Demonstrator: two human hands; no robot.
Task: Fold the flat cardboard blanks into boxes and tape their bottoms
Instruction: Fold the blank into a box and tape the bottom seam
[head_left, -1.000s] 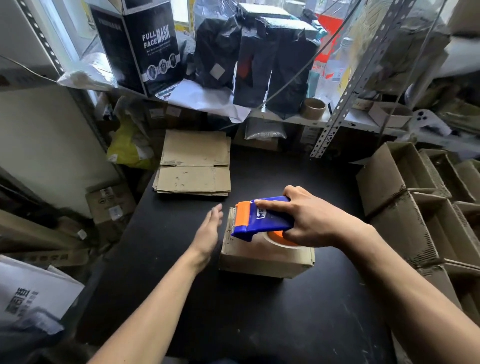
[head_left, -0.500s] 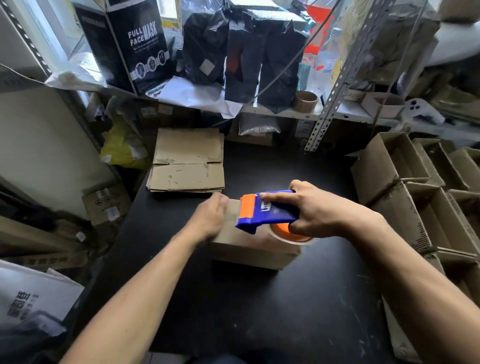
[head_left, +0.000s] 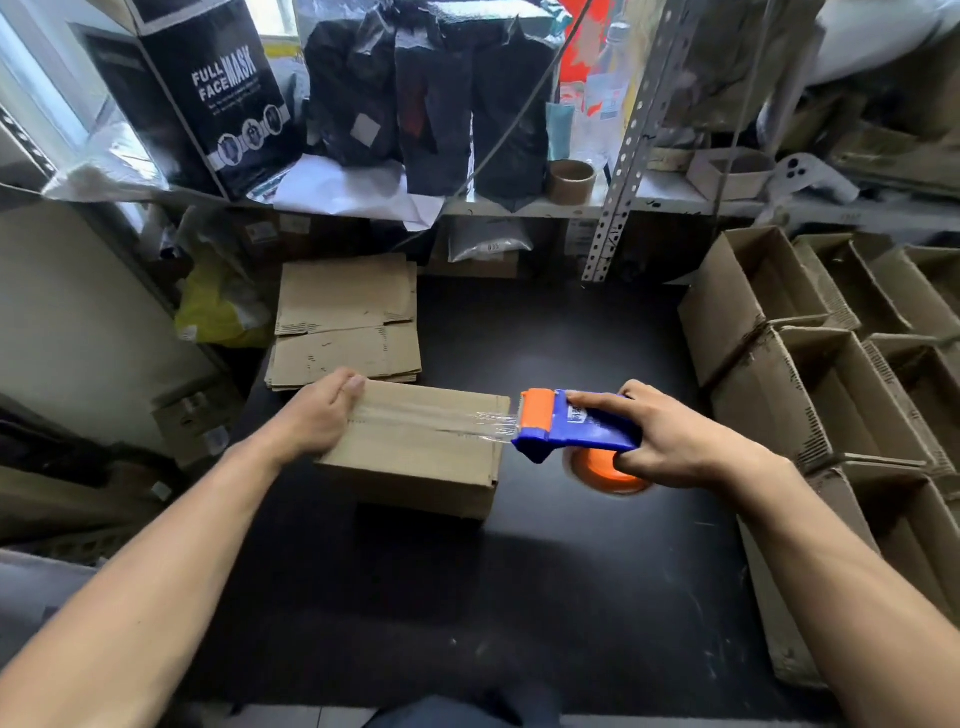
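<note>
- Yellow plastic bag (head_left: 218, 306) lies off the table's edge at nine o'clock from the flat blanks.
- Stack of flat cardboard blanks (head_left: 345, 322) rests on the black table (head_left: 519, 597), at twelve o'clock from the left hand.
- Left hand (head_left: 319, 415) grips the left end of the folded box (head_left: 415, 447), fingers curled over the edge, thumb on top.
- Clear tape (head_left: 441, 418) runs along the box's top seam toward three o'clock.
- Blue and orange tape dispenser (head_left: 571, 428) sits just past the box's right edge, joined to it by the tape.
- Right hand (head_left: 670, 441) holds the dispenser, fingers wrapped around it.
- Open finished boxes (head_left: 831, 374) stand at three o'clock.
</note>
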